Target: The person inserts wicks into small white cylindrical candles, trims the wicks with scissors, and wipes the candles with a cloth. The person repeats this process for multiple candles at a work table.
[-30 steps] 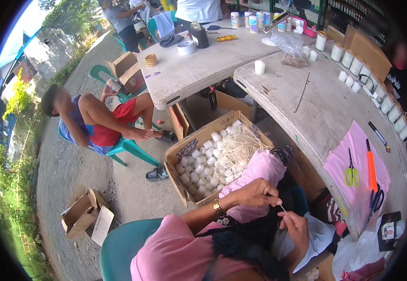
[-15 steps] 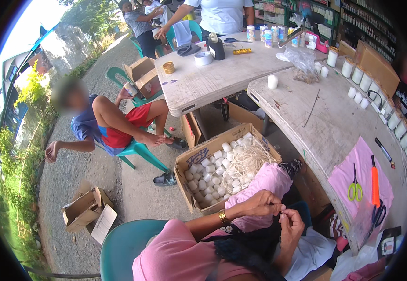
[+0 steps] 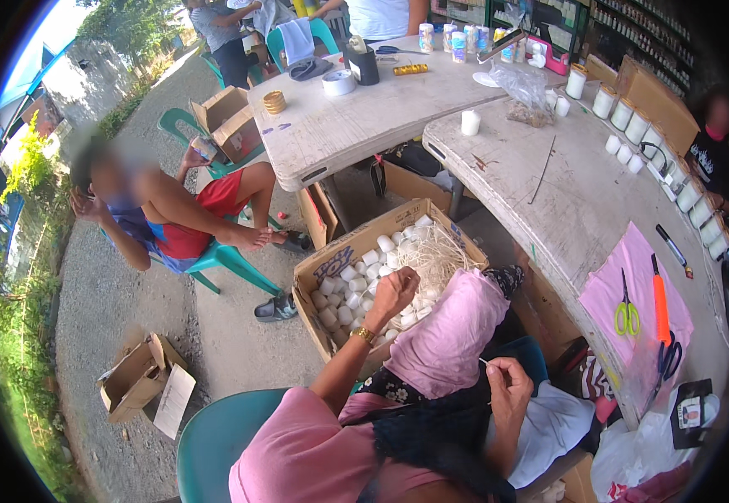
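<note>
Ground: gravel (image 3: 121,285) toward nine o'clock.
Tabletops: far tabletop (image 3: 331,117) at twelve; near tabletop (image 3: 578,201) from one to four, carrying a row of white-filled jars (image 3: 623,115) at two and a pink cloth (image 3: 601,289) at three to four under green-handled scissors (image 3: 627,318).
Seated person: nine to ten o'clock, on a green chair (image 3: 235,267).
Big carton (image 3: 360,243): mid-view, open, with white cylinders (image 3: 345,315) on its left and a string tangle (image 3: 440,250) on its right.
Small carton (image 3: 138,384): eight o'clock, flaps open, on the ground.
Pink-covered knee (image 3: 452,327): five o'clock, hiding the big carton's near-right corner.
Left hand (image 3: 395,291): over the cylinders, fingers curled together; cannot tell whether anything is held.
Right hand (image 3: 510,391): four to five o'clock, thumb and fingertips pinched on a strand.
Pale strand (image 3: 483,361): thin, whitish, one end poking past the right fingertips.
</note>
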